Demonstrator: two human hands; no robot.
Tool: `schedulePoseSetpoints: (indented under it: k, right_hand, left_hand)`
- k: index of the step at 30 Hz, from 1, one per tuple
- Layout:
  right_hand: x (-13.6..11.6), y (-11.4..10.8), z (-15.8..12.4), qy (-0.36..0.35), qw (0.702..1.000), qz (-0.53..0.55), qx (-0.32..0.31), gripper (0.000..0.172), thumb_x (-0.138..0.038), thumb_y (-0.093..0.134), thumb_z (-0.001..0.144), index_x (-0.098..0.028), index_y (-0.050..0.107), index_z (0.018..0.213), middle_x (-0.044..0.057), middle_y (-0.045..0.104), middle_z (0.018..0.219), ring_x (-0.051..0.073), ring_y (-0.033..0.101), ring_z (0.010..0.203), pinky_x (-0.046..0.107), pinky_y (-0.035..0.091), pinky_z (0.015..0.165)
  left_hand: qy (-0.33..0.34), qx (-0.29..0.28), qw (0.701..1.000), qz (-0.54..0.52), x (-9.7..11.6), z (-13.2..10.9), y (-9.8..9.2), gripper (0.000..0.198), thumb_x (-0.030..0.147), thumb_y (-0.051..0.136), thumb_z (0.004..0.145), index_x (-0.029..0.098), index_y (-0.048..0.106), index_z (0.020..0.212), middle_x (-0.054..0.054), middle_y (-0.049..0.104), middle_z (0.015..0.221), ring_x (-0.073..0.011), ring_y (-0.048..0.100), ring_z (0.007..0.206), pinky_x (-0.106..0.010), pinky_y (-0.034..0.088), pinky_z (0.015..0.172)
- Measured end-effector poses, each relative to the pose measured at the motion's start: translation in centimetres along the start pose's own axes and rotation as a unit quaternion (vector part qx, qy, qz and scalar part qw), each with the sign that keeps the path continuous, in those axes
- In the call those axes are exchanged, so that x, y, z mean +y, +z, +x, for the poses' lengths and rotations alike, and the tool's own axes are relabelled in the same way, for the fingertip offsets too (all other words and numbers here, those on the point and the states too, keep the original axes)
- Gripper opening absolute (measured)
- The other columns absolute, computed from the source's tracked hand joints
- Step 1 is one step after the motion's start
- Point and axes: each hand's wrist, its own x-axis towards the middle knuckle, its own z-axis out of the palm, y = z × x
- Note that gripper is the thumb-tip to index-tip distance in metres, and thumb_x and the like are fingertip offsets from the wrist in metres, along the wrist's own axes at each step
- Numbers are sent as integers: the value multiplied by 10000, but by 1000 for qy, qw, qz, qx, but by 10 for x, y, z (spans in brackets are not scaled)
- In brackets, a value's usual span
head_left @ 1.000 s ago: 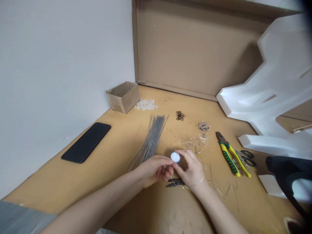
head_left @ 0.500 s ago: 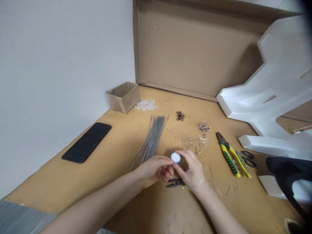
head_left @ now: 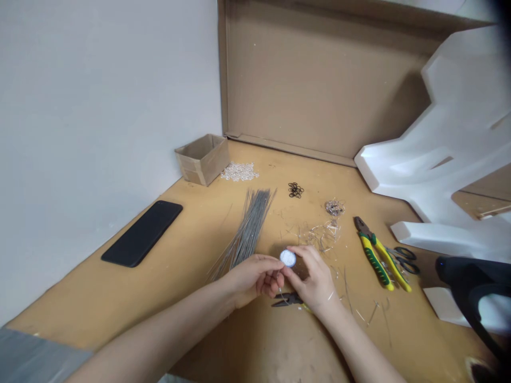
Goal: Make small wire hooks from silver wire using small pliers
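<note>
Both my hands meet over the middle of the wooden table. My right hand pinches a small round white disc between thumb and fingers. My left hand has its fingers curled against the disc's left side and seems to pinch a thin wire hanging below it. Small black pliers lie on the table just under my hands. A bundle of straight grey wires lies just left of and beyond my left hand.
A black phone lies at the left, a small cardboard box and clear beads behind it. Black rings, wire scraps, yellow-green pliers and scissors lie at the right. White foam and a cardboard sheet stand behind.
</note>
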Motion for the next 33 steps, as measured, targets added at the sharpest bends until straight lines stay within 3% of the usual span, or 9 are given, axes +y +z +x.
schedulePoseSetpoints:
  k: [33]
  right_hand:
    - [2, 2, -1, 3, 1000, 13, 2, 284, -264, 597, 782, -223, 524, 1053, 78, 593, 942, 218, 565, 895, 367, 486, 761]
  left_hand:
    - [1, 0, 1000, -17, -2, 1, -1, 200, 237, 574, 741, 59, 660, 718, -4, 571, 501, -37, 487, 372, -130, 414, 384]
